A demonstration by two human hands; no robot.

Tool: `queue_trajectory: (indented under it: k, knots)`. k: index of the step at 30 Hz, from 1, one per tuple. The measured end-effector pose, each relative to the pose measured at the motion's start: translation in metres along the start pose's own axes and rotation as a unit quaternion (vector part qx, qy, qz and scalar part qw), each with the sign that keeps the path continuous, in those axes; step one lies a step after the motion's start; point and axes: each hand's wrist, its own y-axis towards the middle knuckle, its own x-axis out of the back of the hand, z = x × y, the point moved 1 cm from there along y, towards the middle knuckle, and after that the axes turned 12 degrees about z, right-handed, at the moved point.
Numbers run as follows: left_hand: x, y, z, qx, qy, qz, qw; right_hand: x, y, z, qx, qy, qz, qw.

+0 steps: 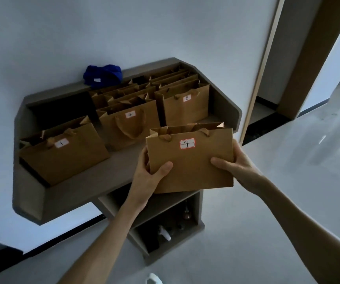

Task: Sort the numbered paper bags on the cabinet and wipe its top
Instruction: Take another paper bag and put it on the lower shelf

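I hold a brown paper bag labelled 9 (191,160) upright over the front right edge of the grey cabinet top (122,162). My left hand (148,175) grips its lower left side and my right hand (236,165) grips its right side. On the cabinet stand the bag labelled 1 (66,152) at the front left, the bag labelled 4 (130,124) in the middle and the bag labelled 8 (185,107) at the right. Behind bags 4 and 8 stand several more brown bags (124,93) in rows, with their labels hidden.
A crumpled blue cloth (103,75) lies on the cabinet's raised back ledge against the white wall. Below the top, open shelves (165,226) hold small dark items. A wooden door frame (300,58) rises at the right above a pale shiny floor (288,181).
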Motion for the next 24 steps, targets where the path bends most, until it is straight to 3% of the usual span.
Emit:
queue_trajectory:
  k: [12,24]
  knots:
    - [-0.040,0.001,0.129,0.148,0.015,0.108,0.983,0.026,-0.042,-0.135,-0.104,-0.058,0.008,0.993]
    - [0.028,0.040,0.251,0.182,0.012,0.134,0.974,-0.025,0.021,-0.253,-0.102,-0.086,-0.041,0.990]
